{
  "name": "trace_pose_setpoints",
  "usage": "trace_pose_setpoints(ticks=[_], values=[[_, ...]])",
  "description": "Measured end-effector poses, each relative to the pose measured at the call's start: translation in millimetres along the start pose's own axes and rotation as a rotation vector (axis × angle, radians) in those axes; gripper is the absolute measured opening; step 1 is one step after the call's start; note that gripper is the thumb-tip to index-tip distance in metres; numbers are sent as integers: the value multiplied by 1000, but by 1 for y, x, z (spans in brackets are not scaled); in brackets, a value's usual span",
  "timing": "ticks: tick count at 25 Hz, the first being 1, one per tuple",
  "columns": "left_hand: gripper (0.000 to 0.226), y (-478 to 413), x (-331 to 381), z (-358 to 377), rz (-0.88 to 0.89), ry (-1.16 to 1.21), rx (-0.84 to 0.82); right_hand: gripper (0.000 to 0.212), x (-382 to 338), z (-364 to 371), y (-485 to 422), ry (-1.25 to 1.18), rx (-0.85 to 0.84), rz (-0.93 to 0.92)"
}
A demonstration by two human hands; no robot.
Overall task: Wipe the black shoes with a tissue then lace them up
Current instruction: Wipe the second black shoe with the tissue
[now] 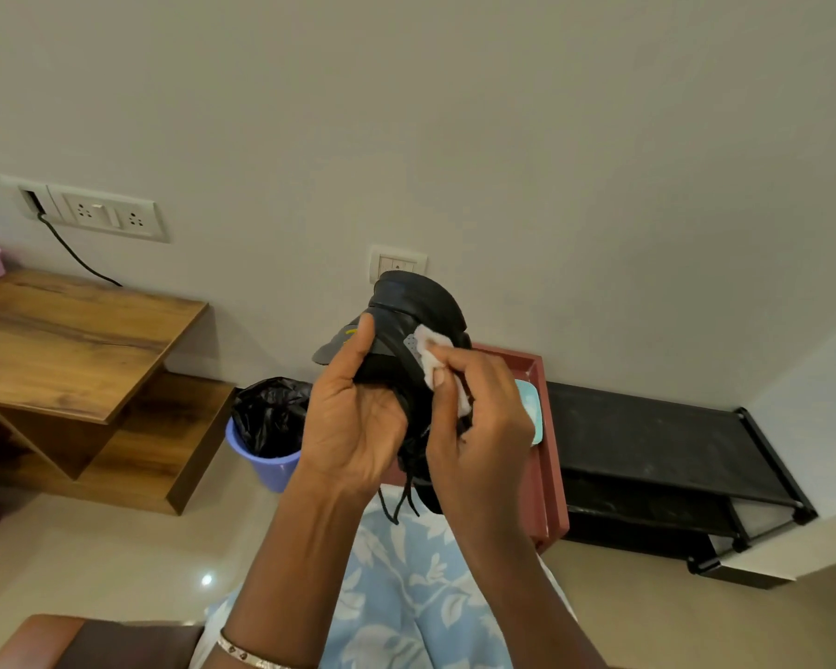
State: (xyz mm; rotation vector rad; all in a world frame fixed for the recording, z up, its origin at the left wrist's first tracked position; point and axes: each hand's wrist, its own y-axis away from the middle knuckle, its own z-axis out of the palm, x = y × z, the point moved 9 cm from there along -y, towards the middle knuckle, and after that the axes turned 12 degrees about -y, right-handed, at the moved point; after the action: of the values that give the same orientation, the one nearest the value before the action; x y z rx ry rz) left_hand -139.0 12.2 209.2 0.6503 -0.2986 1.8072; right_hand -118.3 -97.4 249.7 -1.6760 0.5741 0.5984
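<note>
**Wiping under way, lacing yet to start**

The person held one black shoe (421,301) up in the air, just in front of and above the maroon stand (549,456). The left hand (353,417) was wrapped round the shoe's body, thumb stretched up along its side. The right hand (479,427) pinched a folded white tissue (430,352) between curled fingers and thumb and pressed it against the shoe's upper.

I judged this to be the middle of the wiping step. The laces (397,504) dangled loose below the shoe, on the near side of the stand, so lacing had not begun. I saw no second shoe anywhere around the stand and could not tell whether it had been cleaned. How much of this shoe was already wiped, I could not say either.
</note>
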Motion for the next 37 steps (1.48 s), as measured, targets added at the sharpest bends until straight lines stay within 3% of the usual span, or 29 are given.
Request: trace_pose_setpoints(ticks=[6, 9, 15, 21, 29, 31, 34, 37], values=[[58, -5, 4, -7, 41, 60, -17, 12, 22, -5, 24, 3, 71, 148], [69, -4, 4, -2, 23, 57, -71, 15, -3, 2, -2, -32, 88, 71], [79, -1, 5, -6, 54, 71, -55, 22, -34, 25, -12, -64, -57, -79], [76, -5, -5, -24, 15, 46, 22, 12, 11, 7, 30, -88, 69, 161], [65, -2, -5, -16, -12, 1, 27, 18, -30, 22, 22, -31, -29, -81], [75, -3, -3, -18, -10, -24, 21, 15, -13, 13, 29, -58, 14, -42], [68, -4, 2, -22, 30, 7, 48, 14, 3, 2, 32, -105, 58, 72], [72, -3, -2, -14, 21, 18, 14, 18, -18, 10, 21, -98, 29, 23]])
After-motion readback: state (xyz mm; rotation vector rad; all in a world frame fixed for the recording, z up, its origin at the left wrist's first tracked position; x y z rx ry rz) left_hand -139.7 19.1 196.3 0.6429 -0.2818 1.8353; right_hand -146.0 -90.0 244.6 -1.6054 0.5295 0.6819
